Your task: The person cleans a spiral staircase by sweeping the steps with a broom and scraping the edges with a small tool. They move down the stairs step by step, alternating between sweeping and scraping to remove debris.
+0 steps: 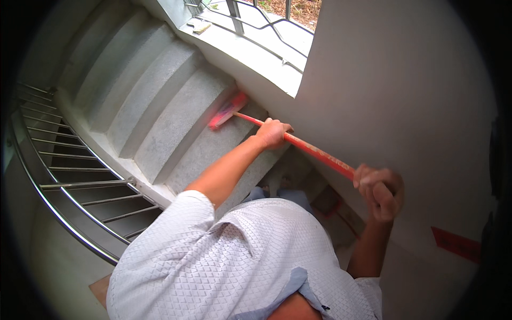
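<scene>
A long-handled broom (316, 152) with a worn red handle slants across in front of me. My left hand (273, 133) grips the handle low, not far above the broom head. Near the upper end, my right hand (380, 190) is closed around it, blurred. The pink-red broom head (228, 111) is also blurred and lies over a grey stair tread (208, 150), close to the riser of the step above. My palms and the handle's top end are hidden by my fingers.
Concrete stairs (150, 68) curve up to the left beside a stainless-steel railing (86, 168). A barred window with a white sill (256, 52) opens above the steps. Below me on the right, a dustpan-like object (327, 201) with a thin handle stands by the wall (384, 80).
</scene>
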`<action>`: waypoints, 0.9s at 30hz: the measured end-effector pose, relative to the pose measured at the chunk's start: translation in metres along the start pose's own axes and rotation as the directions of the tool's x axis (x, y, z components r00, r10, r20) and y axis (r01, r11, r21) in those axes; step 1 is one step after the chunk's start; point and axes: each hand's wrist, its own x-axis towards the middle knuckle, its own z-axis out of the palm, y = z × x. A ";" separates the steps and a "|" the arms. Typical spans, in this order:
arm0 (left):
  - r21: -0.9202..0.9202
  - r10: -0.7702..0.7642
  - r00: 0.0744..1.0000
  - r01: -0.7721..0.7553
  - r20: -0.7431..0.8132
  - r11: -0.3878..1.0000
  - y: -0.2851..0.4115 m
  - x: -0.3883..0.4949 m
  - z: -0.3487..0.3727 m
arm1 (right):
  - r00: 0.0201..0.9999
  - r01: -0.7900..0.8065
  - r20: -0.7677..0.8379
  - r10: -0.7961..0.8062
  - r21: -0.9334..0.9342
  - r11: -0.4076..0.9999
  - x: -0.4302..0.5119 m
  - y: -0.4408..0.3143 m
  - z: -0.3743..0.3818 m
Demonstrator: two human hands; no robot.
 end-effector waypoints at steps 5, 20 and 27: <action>-0.062 0.097 0.995 -0.094 0.039 0.994 0.058 -0.026 0.006 | 0.996 0.085 0.037 -0.081 -0.156 0.984 -0.027 -0.052 0.023; 0.008 -0.004 0.999 0.004 -0.043 1.000 0.029 -0.063 -0.008 | 0.992 0.026 0.122 -0.011 -0.124 0.992 -0.046 -0.031 0.034; -0.138 0.212 0.970 -0.196 0.120 0.971 0.086 -0.040 -0.004 | 0.994 0.061 0.099 -0.040 -0.222 0.973 -0.056 -0.092 0.044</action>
